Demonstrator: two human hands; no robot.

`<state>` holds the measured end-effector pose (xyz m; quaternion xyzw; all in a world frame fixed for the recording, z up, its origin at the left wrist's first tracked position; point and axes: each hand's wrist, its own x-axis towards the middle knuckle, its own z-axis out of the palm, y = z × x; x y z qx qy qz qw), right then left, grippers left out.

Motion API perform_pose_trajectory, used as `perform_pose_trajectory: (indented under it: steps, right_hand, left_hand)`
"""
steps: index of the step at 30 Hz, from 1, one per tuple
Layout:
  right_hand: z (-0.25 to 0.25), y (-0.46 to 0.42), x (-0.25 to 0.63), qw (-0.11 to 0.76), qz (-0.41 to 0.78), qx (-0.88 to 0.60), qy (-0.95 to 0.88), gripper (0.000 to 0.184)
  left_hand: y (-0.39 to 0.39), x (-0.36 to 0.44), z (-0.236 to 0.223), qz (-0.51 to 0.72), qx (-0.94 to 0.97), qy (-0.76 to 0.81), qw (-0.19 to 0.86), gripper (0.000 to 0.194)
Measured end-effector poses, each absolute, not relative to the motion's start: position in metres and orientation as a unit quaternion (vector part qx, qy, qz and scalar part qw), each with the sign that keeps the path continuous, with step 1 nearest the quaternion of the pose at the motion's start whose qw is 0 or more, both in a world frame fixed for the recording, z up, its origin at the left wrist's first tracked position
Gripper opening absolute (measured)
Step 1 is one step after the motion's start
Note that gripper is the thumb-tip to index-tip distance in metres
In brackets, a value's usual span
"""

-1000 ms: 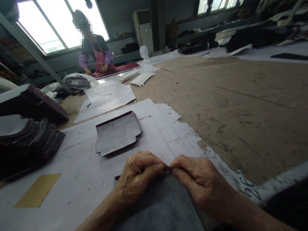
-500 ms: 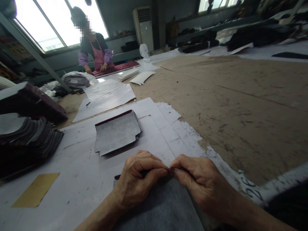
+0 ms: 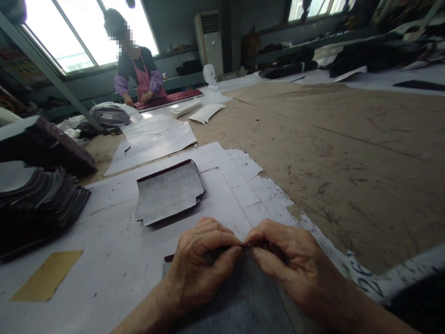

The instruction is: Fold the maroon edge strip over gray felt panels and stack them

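Observation:
A grey felt-backed piece [image 3: 239, 297] with a dark red edge lies on the white paper [image 3: 114, 250] right in front of me. My left hand [image 3: 200, 269] pinches its far edge with thumb and fingers closed. My right hand [image 3: 288, 264] pinches the same edge, fingertips meeting the left hand's. A similar grey piece [image 3: 168, 191] with a dark red rim lies flat farther out on the paper, untouched.
A stack of dark pieces [image 3: 38, 204] sits at the left, with a dark red block [image 3: 45, 146] behind it. A yellow-brown card [image 3: 47, 276] lies near left. Bare brown board [image 3: 330, 153] stretches right. A person in a pink apron [image 3: 137, 76] works far back.
Both hands stay pinched on the edge of the near grey piece; they have shifted slightly toward me and the fingertips have worked along the edge.

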<state>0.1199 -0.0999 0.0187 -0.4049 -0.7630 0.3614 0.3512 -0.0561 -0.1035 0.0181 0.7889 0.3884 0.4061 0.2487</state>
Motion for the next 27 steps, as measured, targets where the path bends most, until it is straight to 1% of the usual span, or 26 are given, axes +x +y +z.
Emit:
perform_pose_trajectory:
  steps: [9,14,20,27]
  right_hand:
    - [0.0186,-0.0988,0.122,0.354,0.373,-0.415,-0.75,0.014]
    - [0.0207,-0.1018,0.1224,0.353,0.389,-0.41,-0.745,0.009]
    - [0.0211,-0.1024,0.1225,0.354,0.395,-0.41,-0.742,0.007]
    - [0.0189,-0.1008,0.122,0.359,0.385,-0.409,-0.746,0.009]
  left_hand:
    - [-0.1046,-0.0503,0.0162,0.425,0.783,0.395,0.222,0.01]
    - [-0.1051,-0.0487,0.0154,0.427,0.789,0.397,0.195,0.009]
    - [-0.105,-0.0475,0.0164,0.418,0.804,0.393,0.157,0.01]
    - [-0.1044,-0.0464,0.0168,0.414,0.817,0.379,0.135,0.01]
